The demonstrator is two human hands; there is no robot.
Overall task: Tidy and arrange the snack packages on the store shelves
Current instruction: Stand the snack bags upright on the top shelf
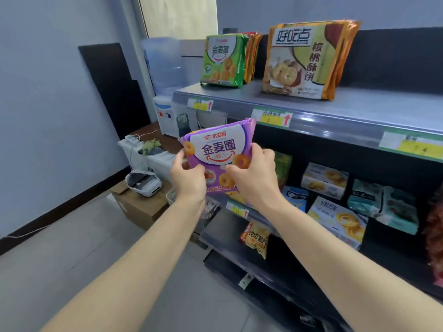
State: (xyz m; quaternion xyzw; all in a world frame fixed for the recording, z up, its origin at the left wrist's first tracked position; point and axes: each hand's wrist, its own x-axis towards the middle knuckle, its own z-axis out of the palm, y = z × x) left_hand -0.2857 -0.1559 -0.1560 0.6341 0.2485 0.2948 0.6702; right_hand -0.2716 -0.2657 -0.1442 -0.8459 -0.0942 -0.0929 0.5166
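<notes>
A purple snack package (pixel 219 147) with ring biscuits printed on it is upright in the air in front of the shelves. My left hand (pixel 188 179) grips its lower left edge and my right hand (pixel 254 174) grips its lower right side. It hangs just below the front edge of the top shelf (pixel 347 111). On that shelf stand a green package (pixel 224 61) of the same brand, orange packs (pixel 253 56) behind it, and a large walnut biscuit package (pixel 306 61) to the right.
The middle shelf holds blue, white and teal snack packs (pixel 335 212). A yellow chip bag (pixel 256 238) lies on a lower shelf. A cardboard box (pixel 136 207), a small white device (pixel 143 183) and a water dispenser (pixel 165 116) stand at the left by the wall.
</notes>
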